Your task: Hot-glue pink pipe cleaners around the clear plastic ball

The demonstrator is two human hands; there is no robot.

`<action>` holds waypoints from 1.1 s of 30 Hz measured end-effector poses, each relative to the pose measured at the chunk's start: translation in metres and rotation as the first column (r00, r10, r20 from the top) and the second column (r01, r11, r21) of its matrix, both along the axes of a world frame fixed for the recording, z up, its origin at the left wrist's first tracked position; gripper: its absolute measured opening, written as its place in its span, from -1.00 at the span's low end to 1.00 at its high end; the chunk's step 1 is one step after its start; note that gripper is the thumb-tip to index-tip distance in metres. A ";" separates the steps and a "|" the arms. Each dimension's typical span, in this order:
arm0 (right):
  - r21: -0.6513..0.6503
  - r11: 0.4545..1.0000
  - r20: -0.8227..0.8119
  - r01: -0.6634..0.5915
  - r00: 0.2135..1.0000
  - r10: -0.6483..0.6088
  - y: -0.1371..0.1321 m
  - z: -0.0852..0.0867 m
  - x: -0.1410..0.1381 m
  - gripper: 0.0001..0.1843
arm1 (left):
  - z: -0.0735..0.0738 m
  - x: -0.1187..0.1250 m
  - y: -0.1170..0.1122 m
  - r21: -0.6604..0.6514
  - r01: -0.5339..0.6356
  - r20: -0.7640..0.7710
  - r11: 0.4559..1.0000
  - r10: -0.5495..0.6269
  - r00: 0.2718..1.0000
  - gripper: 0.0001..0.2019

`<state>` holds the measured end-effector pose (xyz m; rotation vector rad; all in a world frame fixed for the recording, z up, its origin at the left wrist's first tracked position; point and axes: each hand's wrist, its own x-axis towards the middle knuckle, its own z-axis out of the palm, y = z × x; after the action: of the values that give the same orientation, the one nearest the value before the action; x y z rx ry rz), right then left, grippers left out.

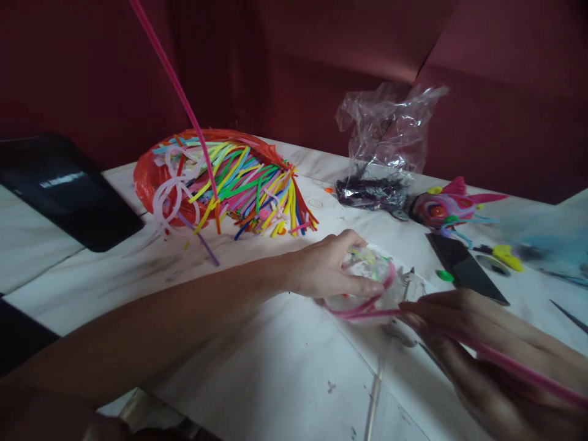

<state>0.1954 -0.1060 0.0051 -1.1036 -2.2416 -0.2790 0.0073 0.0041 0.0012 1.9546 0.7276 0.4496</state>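
My left hand (328, 266) reaches across the white table (257, 361) and is closed around a small clear plastic piece (370, 269) wound with coloured strips. My right hand (478, 343) lies at the lower right, fingers pinched on a long pink plastic strip (509, 364) that runs from the clear piece back over my palm. Both hands almost touch at that piece. Another pink strip (177, 86) rises from the bundle toward the top left.
A red bag (147, 177) holding several coloured plastic strips (248, 184) lies at centre left. A black tablet (64, 190) sits far left. A clear plastic bag (386, 141), a colourful woven figure (443, 208), a dark phone (463, 266) and small beads lie at right.
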 end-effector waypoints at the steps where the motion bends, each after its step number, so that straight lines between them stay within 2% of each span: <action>1: -0.013 1.000 -0.030 -0.009 1.000 0.009 0.002 0.000 0.000 -0.81 | 0.000 0.000 0.000 -0.020 0.007 0.004 1.000 -0.007 1.000 -0.38; 8: -0.094 0.995 -0.180 -0.013 0.984 -0.004 0.014 0.000 -0.002 -0.87 | 0.000 0.001 -0.001 -0.085 0.020 0.038 0.996 -0.017 0.999 -0.40; 13: -0.144 0.989 -0.265 -0.032 0.964 -0.007 0.021 -0.006 -0.001 -0.89 | 0.000 0.000 0.001 -0.070 0.028 0.047 0.997 -0.025 0.999 -0.41; 18: -0.144 0.989 -0.336 0.013 0.940 -0.061 0.023 -0.013 0.000 -0.90 | 0.002 -0.001 -0.001 -0.046 0.024 0.022 0.999 -0.023 1.000 -0.44; 23: -0.120 0.991 -0.433 0.058 0.895 -0.105 0.027 -0.012 0.000 -0.88 | 0.006 -0.002 -0.003 -0.004 0.023 -0.014 1.000 -0.023 1.000 -0.43; 33: -0.253 0.963 -0.492 0.088 0.846 -0.207 0.030 -0.018 0.007 -0.83 | 0.008 0.000 -0.003 -0.102 0.034 0.021 0.994 -0.032 0.999 -0.46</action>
<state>0.2026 -0.0765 -0.0125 -1.2919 -1.7339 0.1985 0.0075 0.0007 0.0095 1.8613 0.6923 0.4027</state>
